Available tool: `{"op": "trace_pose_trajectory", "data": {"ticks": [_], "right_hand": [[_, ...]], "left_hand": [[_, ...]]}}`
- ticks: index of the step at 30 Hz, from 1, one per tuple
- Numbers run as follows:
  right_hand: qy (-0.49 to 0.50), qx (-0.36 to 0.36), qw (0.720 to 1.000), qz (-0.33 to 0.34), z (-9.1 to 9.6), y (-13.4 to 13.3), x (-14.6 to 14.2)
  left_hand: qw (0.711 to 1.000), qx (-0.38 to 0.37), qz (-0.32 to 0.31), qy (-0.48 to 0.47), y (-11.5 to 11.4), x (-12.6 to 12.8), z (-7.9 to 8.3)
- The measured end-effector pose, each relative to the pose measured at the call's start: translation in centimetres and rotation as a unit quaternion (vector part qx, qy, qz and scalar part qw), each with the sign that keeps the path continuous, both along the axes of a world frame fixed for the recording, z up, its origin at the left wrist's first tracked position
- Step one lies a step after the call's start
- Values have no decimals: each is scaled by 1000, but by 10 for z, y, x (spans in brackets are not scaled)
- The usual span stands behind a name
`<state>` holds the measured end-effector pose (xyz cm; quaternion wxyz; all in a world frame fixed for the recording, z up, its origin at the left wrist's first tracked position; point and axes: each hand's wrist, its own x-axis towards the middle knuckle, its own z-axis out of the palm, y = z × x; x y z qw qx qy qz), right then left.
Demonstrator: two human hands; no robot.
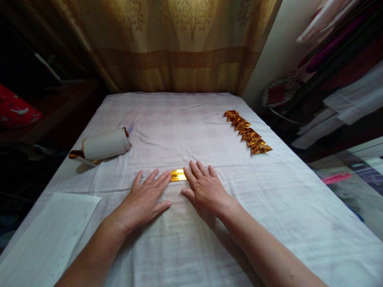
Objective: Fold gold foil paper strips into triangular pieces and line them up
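A strip of shiny gold foil paper (pixel 178 175) lies flat on the white cloth, with a crease line running along its length. My left hand (pixel 144 198) rests on its left end, fingers stretched out and spread. Over the right end lies my right hand (pixel 205 187), also flat, its fingertips pointing away from me. Both ends of the strip are hidden under the fingers. A row of folded gold foil pieces (pixel 247 133) sits at the back right of the table.
The table (pixel 179 119) is covered by a white checked cloth. A loose roll (pixel 104 144), white outside and gold inside, lies at left. White paper sheets (pixel 50 235) lie at front left. A patterned curtain (pixel 185 48) hangs behind; clothes (pixel 353 95) hang at right.
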<state>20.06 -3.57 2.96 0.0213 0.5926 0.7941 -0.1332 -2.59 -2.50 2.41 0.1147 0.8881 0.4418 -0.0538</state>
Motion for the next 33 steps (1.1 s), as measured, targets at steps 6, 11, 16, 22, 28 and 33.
{"op": "trace_pose_trajectory", "data": {"ticks": [6,11,16,22,28,33], "right_hand": [[39,54,998,-6,4,12,14],[128,103,986,15,-8,17,16],[208,108,972,-10,-19,16,13],[267,130,954,-33,-24,16,11],[249,176,952,12,-20,15,10],[201,231,951,55,-16,13,7]], "left_hand": [[993,65,37,-88,5,8,-1],[974,122,85,-170,8,21,-10],[960,142,89,-224,9,23,-19],[950,169,90,-247,11,22,-22],[947,208,61,-239,10,20,-17],[941,228,59,-243,6,23,-14]]}}
